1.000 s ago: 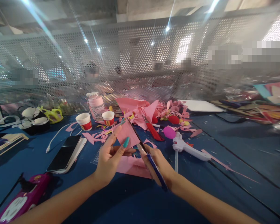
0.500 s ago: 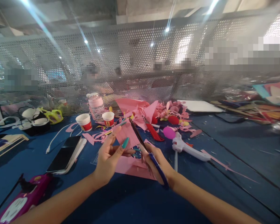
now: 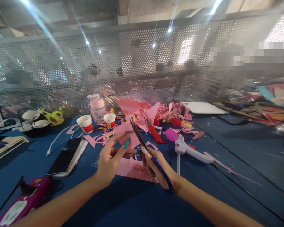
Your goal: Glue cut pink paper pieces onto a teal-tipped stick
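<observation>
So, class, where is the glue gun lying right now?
In the head view, the glue gun lies on the blue table, just right of the right hand with the scissors, below a pink ball.

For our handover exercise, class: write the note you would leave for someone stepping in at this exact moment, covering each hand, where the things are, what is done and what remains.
Left hand: pinching a pink paper piece, held up above the blue table.
Right hand: gripping the blue-handled scissors, blades at the paper's right edge.
Nearby: larger pink paper sheet flat under the hands; white glue gun to the right; black phone to the left.
Done: pink offcuts already litter the table behind.
Left: the cut along the held piece looks unfinished.
</observation>
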Action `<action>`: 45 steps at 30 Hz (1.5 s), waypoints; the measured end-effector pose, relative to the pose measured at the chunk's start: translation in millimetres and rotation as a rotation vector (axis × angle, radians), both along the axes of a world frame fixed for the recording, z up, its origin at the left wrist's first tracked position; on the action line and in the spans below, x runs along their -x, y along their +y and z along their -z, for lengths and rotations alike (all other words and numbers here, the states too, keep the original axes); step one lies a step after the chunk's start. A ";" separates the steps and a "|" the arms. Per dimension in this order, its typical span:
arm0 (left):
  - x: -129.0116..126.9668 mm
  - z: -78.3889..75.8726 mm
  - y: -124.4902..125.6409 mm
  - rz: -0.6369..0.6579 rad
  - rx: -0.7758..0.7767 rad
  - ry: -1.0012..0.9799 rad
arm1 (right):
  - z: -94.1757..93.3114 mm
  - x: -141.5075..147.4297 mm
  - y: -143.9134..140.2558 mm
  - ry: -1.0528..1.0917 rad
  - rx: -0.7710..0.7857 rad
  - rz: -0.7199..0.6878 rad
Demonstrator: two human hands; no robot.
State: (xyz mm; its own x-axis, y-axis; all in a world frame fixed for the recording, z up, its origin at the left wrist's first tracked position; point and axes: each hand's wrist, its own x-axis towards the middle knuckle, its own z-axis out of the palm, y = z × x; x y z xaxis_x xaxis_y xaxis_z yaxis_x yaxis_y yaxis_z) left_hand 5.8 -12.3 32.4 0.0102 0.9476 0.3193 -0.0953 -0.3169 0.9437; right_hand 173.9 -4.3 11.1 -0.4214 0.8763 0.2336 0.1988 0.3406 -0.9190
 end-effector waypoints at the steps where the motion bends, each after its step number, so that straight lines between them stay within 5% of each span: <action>1: 0.2 0.4 0.4 -0.006 0.002 0.006 | 1.0 0.2 0.2 0.001 0.007 0.007; 8: 0.5 4.1 0.8 -0.038 -0.011 0.029 | 5.9 -0.6 4.4 -0.058 -0.030 0.114; 45: 4.9 3.3 4.7 0.065 -0.031 0.025 | -5.7 -2.1 1.2 -0.072 -0.028 0.028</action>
